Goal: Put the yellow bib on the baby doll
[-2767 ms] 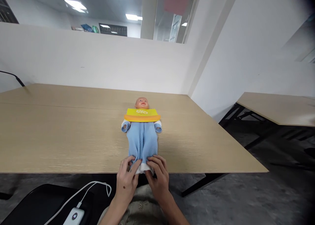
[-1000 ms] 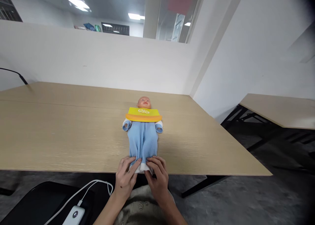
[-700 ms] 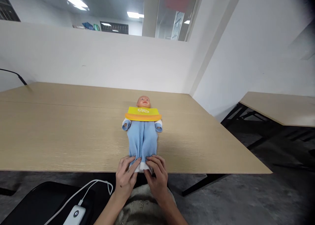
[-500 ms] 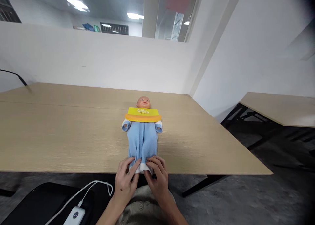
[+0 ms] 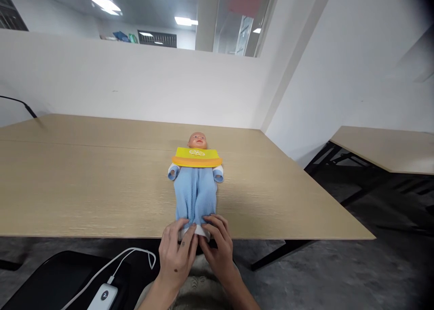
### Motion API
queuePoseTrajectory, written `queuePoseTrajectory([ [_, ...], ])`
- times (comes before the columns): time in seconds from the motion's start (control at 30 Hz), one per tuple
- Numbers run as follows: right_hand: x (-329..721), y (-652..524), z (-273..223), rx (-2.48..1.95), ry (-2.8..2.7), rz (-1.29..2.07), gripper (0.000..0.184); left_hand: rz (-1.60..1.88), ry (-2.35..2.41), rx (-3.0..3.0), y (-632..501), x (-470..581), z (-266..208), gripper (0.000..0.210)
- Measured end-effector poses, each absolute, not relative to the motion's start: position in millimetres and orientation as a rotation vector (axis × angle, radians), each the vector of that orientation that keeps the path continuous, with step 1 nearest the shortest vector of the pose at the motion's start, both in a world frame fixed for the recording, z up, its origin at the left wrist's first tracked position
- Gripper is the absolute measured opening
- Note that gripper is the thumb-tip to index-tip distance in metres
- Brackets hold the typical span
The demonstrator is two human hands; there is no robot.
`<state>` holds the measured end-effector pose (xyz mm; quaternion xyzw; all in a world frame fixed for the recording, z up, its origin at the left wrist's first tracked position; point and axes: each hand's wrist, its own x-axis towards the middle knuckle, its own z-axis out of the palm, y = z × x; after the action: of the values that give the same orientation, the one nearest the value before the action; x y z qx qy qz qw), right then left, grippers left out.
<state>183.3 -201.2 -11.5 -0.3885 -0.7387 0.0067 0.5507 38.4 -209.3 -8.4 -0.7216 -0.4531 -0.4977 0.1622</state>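
A baby doll [image 5: 197, 140] lies face up on the wooden table [image 5: 111, 183], its head toward the wall. Across its chest is a yellow bib [image 5: 196, 154] with an orange lower edge. The doll wears light blue trousers [image 5: 195, 190] with white cuffs at the table's front edge. My left hand [image 5: 178, 251] pinches the cuff of the leg on the left. Fingers of my right hand [image 5: 219, 244] close on the cuff of the other leg. Both thumbs sit low near the cuffs, partly hidden.
A black chair [image 5: 68, 278] stands at the lower left, bearing a white power bank [image 5: 103, 296] with a white cable [image 5: 111, 258]. A second table [image 5: 386, 149] is at the right. Behind the table rises a white wall [image 5: 135, 83] with a window.
My left hand has shifted slightly down and right, its fingers now lower on the cuff. My right hand has barely moved. The doll lies in the same place.
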Motion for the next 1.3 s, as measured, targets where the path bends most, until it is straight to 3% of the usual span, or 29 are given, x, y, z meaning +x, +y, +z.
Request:
queuePoseTrajectory([
  [0.37, 184.1, -200.1, -16.1, -0.908, -1.734, 0.046, 0.026, -1.587, -1.331, -2.026, -225.1, 43.8, -12.1, 0.012],
  [0.5, 184.2, -200.1, -15.0, -0.905, -1.729, 0.048, 0.028, -1.445, -1.466, -2.075, -229.0, 39.6, -19.4, 0.003],
  [0.77, 184.6, -199.1, -18.2, -0.904, -1.723, 0.06, 0.029, -1.317, -1.533, -2.008, -220.4, 45.7, -13.9, 0.032],
  [1.1, 185.7, -196.7, -23.4, -0.93, -1.753, -0.001, 0.028, -1.436, -1.545, -2.058, -218.2, 45.7, -13.4, 0.029],
  [1.3, 187.2, -195.8, -28.0, -0.947, -1.781, -0.035, 0.029, -1.218, -1.701, -2.057, -218.5, 43.4, -24.9, 0.029],
])
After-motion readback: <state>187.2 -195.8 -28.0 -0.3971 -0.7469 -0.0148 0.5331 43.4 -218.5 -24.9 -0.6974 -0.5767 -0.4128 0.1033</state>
